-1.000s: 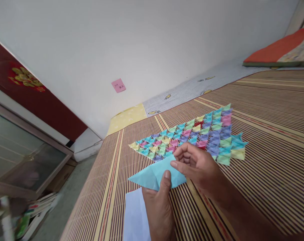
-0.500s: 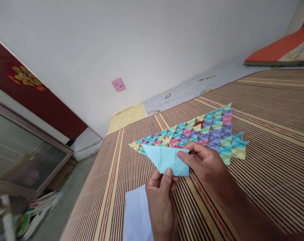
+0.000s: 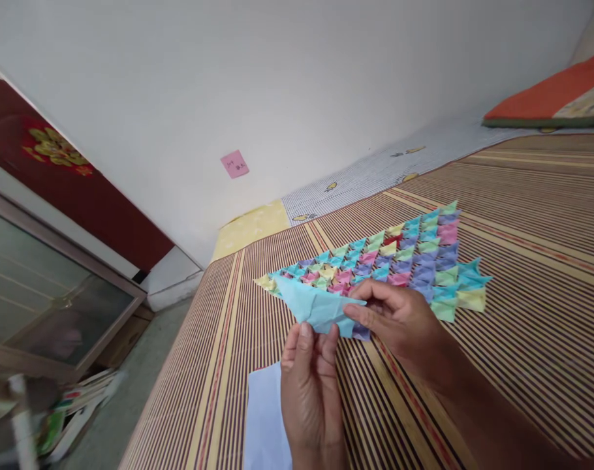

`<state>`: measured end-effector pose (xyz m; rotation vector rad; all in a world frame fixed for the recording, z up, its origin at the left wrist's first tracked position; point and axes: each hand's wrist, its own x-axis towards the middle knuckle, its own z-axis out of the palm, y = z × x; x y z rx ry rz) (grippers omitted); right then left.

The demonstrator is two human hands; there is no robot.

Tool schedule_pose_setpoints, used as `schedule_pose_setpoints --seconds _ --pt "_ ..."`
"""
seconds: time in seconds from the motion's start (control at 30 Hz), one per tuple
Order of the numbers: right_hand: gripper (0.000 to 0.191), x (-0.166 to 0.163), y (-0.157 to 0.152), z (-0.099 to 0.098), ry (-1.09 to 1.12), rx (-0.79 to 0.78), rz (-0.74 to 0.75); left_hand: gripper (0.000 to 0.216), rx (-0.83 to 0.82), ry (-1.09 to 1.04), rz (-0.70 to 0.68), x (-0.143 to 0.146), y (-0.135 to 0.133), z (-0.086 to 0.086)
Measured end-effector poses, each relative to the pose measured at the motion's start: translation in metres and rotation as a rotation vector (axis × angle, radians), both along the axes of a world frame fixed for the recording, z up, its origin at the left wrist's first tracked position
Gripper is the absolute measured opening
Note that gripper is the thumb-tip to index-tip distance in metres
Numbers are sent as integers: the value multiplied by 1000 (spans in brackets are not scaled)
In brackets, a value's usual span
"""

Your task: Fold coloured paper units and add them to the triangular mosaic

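Observation:
A folded sheet of light-blue paper (image 3: 314, 307) is held between both hands, its pointed corner toward the upper left. My left hand (image 3: 309, 378) grips its lower edge, thumb in front. With thumb and fingers, my right hand (image 3: 395, 316) pinches the paper's right end. Just behind it lies a triangular array of small folded paper pieces (image 3: 409, 254) in blue, green, yellow, pink, purple and red; the hands and sheet hide part of its front edge. A pale lavender paper sheet (image 3: 265, 418) lies beside my left wrist, partly covered by it.
The papers lie on a striped mat (image 3: 522, 326). Behind it are a white wall (image 3: 326, 85) with a pink note (image 3: 235, 164) and an orange folded bedding piece (image 3: 546, 91). At left stands a glass-fronted cabinet (image 3: 47, 281), with clutter on the floor.
The blue sheet has tilted and creased, and its right end now narrows. My left hand has shifted slightly left and up along its lower edge. My right hand still pinches the right end.

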<state>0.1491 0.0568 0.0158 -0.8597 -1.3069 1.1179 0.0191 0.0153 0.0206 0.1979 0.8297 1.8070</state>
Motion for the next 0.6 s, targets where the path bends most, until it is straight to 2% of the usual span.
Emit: schedule_pose_setpoints --seconds 0.13,0.27,0.33,0.4,0.5,0.6 --pt "15 3 -2 6 -152 109 -63 20 95 174 -31 -3 -1 -6" --pt "11 2 -9 16 -127 157 -45 17 133 484 -114 -5 -3 -12" --pt "16 0 -11 16 -97 142 -9 18 122 677 -115 -6 -5 -14" --pt "21 -1 -11 14 -75 120 -16 21 118 839 -45 -6 -8 -14" --pt "23 -4 -9 8 -56 85 -75 19 138 986 130 -4 -11 -12" --pt "21 -6 -8 6 -7 16 32 7 204 1049 233 -1 -13 -10"
